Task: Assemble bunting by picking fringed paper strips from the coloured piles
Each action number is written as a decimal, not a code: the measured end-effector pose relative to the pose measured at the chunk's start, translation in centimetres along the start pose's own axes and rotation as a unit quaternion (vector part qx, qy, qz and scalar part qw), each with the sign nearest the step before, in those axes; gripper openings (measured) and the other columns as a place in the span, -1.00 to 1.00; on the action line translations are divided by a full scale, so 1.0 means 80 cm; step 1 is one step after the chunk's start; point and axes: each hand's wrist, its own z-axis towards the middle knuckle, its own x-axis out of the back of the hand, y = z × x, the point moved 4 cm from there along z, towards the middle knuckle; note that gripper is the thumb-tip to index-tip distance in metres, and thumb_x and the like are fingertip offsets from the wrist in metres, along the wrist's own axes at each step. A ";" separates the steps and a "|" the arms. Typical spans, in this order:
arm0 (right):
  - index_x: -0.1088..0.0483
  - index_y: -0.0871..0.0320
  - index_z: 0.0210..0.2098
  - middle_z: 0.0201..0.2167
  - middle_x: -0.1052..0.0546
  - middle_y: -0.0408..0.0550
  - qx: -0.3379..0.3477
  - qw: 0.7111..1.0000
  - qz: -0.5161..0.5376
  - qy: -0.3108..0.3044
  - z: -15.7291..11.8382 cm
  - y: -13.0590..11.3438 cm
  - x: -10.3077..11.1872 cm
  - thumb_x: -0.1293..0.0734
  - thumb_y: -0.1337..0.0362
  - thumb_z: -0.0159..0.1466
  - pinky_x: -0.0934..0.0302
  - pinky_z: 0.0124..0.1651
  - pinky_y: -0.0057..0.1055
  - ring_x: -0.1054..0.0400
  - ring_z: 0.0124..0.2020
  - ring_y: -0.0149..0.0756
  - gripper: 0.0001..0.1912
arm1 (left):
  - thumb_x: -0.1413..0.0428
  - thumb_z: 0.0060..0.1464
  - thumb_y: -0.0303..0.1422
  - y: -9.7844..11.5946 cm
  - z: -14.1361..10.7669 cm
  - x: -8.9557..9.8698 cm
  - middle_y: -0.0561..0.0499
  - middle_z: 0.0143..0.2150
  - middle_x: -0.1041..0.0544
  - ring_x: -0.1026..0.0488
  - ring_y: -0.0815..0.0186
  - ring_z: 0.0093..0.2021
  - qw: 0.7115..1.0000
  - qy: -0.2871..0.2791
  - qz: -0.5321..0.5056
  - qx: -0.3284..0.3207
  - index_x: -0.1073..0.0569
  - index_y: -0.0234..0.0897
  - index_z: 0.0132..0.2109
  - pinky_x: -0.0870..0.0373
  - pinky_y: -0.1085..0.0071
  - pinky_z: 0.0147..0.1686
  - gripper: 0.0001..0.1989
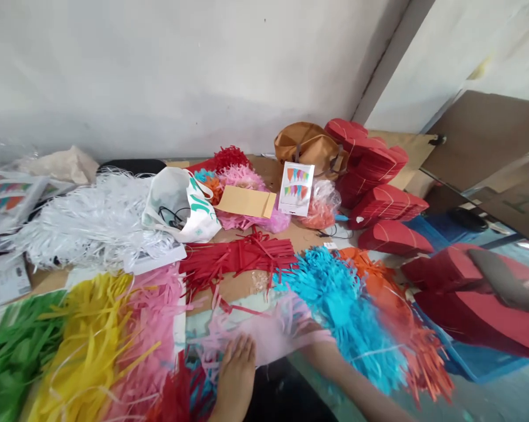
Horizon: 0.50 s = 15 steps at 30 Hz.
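A sheet of pale pink fringed tissue paper point(264, 339) lies across the front edge of the table, smeared by motion. My left hand point(237, 366) rests flat on its left part, fingers stretched out and side by side. At the sheet's right end is my right hand point(314, 344), blurred and partly covered by pink strips, so its fingers do not show. Just beyond the sheet lies a bundle of dark red fringed paper point(238, 258). Beside my right hand spreads blue fringed paper point(335, 299). Some red fringe point(179, 387) pokes out left of my left hand.
Green point(13, 351), yellow point(84, 346) and pink fringe piles point(150, 316) fill the left front. White fringe point(92, 217) and a white plastic bag point(168, 196) lie behind. Orange fringe point(387, 299), stacked red paper bundles point(383, 205), a brown bag point(304, 143) and a blue crate point(480, 360) stand right.
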 end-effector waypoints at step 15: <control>-0.34 0.11 0.15 0.07 -0.50 0.07 0.201 0.962 0.026 -0.182 0.012 -0.014 -0.106 -0.22 0.40 0.19 -0.02 0.25 -0.11 -0.34 0.11 -0.14 -0.48 | 0.05 0.18 -0.50 -0.021 0.002 0.046 0.01 0.09 -0.56 -0.43 0.15 0.16 0.984 -0.059 -0.155 0.065 -0.59 -0.11 -0.11 -0.14 -0.04 0.25 -0.65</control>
